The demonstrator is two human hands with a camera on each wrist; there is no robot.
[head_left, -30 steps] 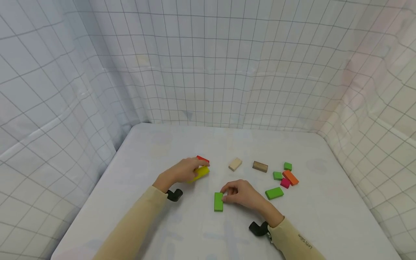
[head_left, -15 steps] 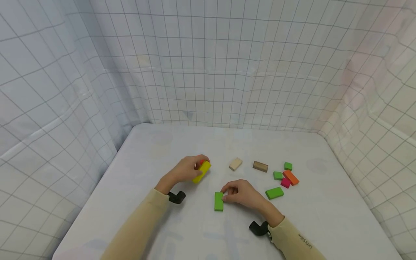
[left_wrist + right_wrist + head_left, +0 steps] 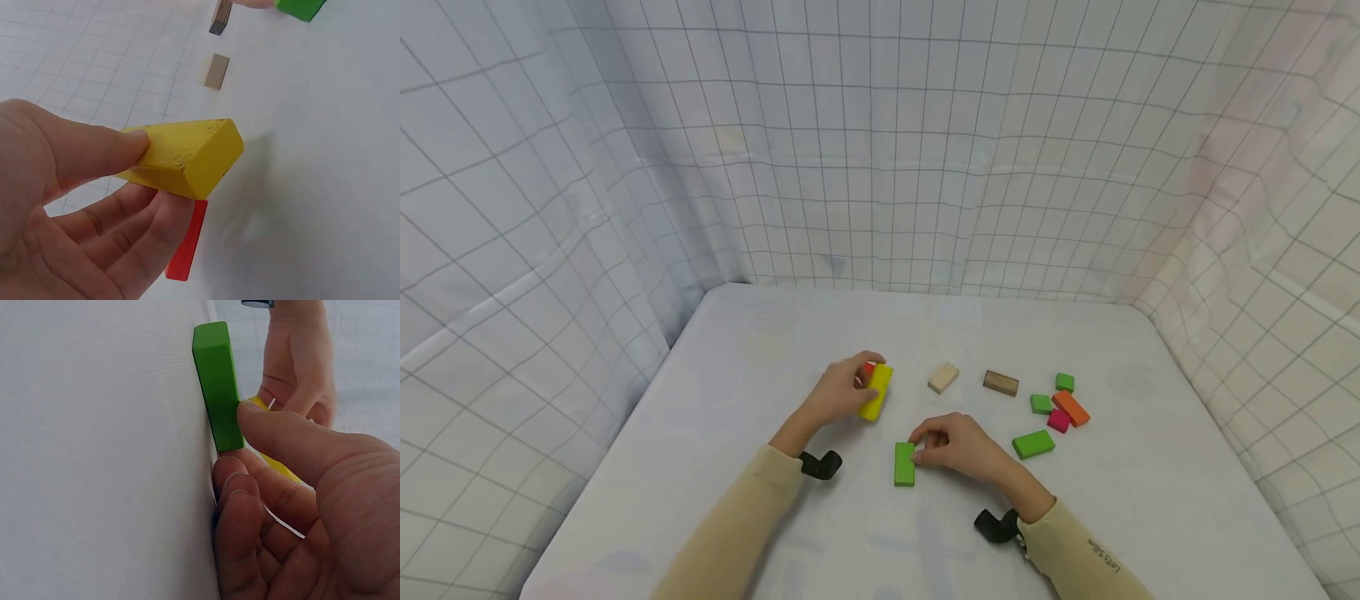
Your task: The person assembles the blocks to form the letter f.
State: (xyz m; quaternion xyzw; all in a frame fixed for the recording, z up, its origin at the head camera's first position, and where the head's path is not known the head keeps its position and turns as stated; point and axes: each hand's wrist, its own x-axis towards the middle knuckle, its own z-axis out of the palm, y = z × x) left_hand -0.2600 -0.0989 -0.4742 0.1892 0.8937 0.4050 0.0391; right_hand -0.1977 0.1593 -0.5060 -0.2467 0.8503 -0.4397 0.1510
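Observation:
My left hand (image 3: 838, 393) pinches a yellow block (image 3: 881, 390) between thumb and fingers. In the left wrist view the yellow block (image 3: 200, 153) is held up at a tilt, one end face toward the camera. Behind it lies a red block (image 3: 187, 247) on the table, largely covered by the left hand in the head view. To the right, my right hand (image 3: 962, 450) holds a flat green block (image 3: 904, 464) lying on the table. As the right wrist view shows, the thumb presses the side of the green block (image 3: 217, 381) and a fingertip meets its near end.
Farther back lie a pale wooden block (image 3: 943, 378) and a brown block (image 3: 1001, 383). On the right are two small green blocks, an orange block (image 3: 1071, 408), a magenta block (image 3: 1058, 421) and another green block (image 3: 1033, 444). A gridded white curtain (image 3: 880, 167) surrounds the table.
My left hand has taken up the yellow block beside the red one, shifted it slightly right and turned it steeper. The right hand and its green block have stayed put.

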